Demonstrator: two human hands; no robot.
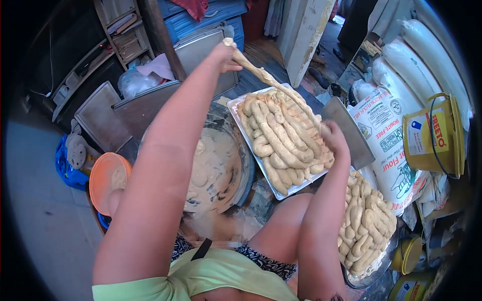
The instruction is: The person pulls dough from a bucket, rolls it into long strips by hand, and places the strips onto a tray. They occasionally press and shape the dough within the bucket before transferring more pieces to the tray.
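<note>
A long rope of dough (271,80) stretches in the air between my two hands, over a white tray (277,195). My left hand (224,56) grips its upper left end, beyond the tray's far left corner. The other end is in my right hand (333,136), at the tray's right side. Thick dough strips (281,133) lie piled and folded on the tray. Left of the tray, partly behind my left arm, is a large round basin (240,185) with flour or dough smeared inside. More dough pieces (364,220) fill a round container by my right arm.
An orange bucket (98,180) stands at the left, near leaning metal trays (103,115). Flour sacks (389,135) and a yellow bucket (436,135) are at the right. A shelf (128,35) and a door (305,40) stand at the back.
</note>
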